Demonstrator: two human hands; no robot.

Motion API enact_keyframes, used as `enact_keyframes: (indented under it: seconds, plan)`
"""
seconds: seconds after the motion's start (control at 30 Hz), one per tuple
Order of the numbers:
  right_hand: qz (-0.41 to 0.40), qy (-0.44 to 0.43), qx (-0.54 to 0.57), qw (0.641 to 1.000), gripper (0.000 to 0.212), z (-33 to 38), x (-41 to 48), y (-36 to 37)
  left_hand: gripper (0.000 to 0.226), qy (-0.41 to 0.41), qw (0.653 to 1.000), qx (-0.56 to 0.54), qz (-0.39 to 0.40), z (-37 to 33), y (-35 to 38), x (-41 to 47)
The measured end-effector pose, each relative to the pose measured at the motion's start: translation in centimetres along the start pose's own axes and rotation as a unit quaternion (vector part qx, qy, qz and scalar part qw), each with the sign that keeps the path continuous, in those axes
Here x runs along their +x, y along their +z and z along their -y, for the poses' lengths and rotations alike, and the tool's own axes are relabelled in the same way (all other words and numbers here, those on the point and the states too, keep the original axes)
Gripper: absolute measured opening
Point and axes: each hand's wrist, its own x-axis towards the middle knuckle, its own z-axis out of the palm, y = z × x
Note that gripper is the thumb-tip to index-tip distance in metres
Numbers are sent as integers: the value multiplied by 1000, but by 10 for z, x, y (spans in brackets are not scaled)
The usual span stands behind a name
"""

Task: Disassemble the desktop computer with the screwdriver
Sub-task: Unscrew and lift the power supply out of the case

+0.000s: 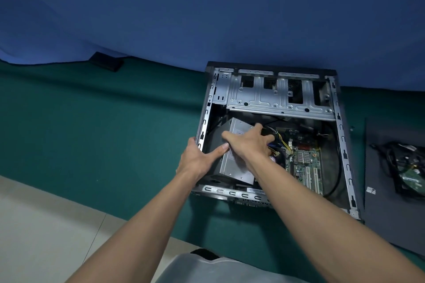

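Bare forearms reach to the open desktop computer lying on the green worktop, left hand clasping its side wall between thumb and fingers, right hand with fingers curled over the grey power supply inside.

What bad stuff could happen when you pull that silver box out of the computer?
The coloured wires seem to run from the silver metal power supply box to the green circuit board; a hard pull by the right hand might yank or damage them.
The left hand grips the thin wall of the grey metal computer case, whose edge could scratch it if the box slips.
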Motion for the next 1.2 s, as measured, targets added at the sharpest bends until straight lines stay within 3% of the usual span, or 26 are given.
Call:
enact_keyframes:
  seconds: [0.27,0.4,0.5,0.6,0.7,0.8,0.9,0.97,1.07,1.2]
  plan:
    - [-33,-63,27,997,88,-18,-2,-23,93,52,993,77,-72,-1,5,-6]
    - [-60,-109,41,991,95,-25,-4,-53,82,114,972,144,-144,-8,10,-10]
    - [-80,-125,84,985,97,-31,-10,-85,73,168,964,144,-146,-19,10,-12]
    - [-61,-98,201,973,71,-37,-16,-117,69,182,978,59,-87,-34,6,-16]
    - [7,-76,323,943,48,-48,-26,-139,60,139,981,-134,-9,-55,3,-25]
    - [-2,-81,369,926,44,-56,-43,-158,46,120,939,-306,105,-80,-1,-38]
    - [-16,-85,409,908,44,-63,-62,-177,63,76,874,-422,230,-93,-7,-47]
    - [-5,-80,447,891,51,-71,-70,-186,71,67,859,-430,270,-100,-5,-52]
    - [70,-92,519,847,58,-86,-78,-194,63,100,849,-416,311,-111,6,-68]
    - [188,-136,553,800,41,-100,-86,-209,66,152,835,-392,356,-124,23,-91]
